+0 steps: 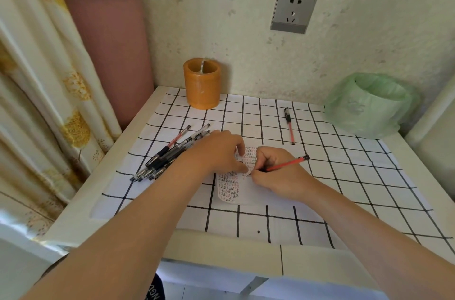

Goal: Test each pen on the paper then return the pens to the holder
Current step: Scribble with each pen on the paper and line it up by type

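My right hand (275,174) grips a red pen (288,164) with its tip down on a small white paper (230,187) covered in rows of black and red marks. My left hand (216,151) lies flat on the paper's upper left part, fingers pressing it to the table. A pile of several black and red pens (170,152) lies just left of that hand. One more red pen with a black cap (289,125) lies alone at the back right. The orange cylindrical holder (202,84) stands by the wall with no pens showing in it.
The table carries a white cover with a black grid (344,176). A bin lined with a green bag (371,105) stands at the back right corner. A curtain (37,93) and a pink roll (110,48) stand left. A wall socket (294,8) is above.
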